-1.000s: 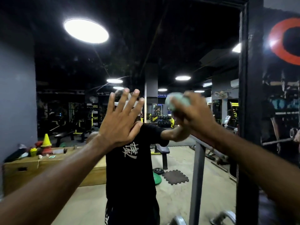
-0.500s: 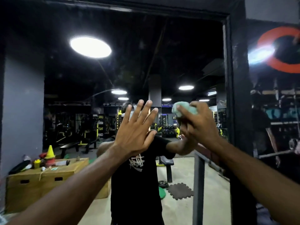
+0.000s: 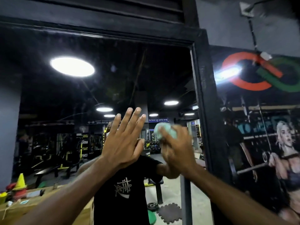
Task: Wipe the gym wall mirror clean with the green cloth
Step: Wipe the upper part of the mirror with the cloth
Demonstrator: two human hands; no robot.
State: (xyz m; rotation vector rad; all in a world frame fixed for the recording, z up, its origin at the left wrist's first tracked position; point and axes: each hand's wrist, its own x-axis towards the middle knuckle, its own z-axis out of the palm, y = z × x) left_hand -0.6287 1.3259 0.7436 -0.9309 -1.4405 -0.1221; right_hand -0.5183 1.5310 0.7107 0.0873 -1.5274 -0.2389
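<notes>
Up at the mirror (image 3: 129,70), that spread-open left hand (image 3: 123,143) could smudge fresh prints right beside where the right hand (image 3: 177,150), clutching the green cloth (image 3: 163,131), wipes.

Forearms (image 3: 68,190) bare; mirrored black short-sleeved T-shirt (image 3: 120,208), white graffiti-style chest print (image 3: 122,186)

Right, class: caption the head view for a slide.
At the mirror, right hand grips green cloth; left hand spread open.
</notes>
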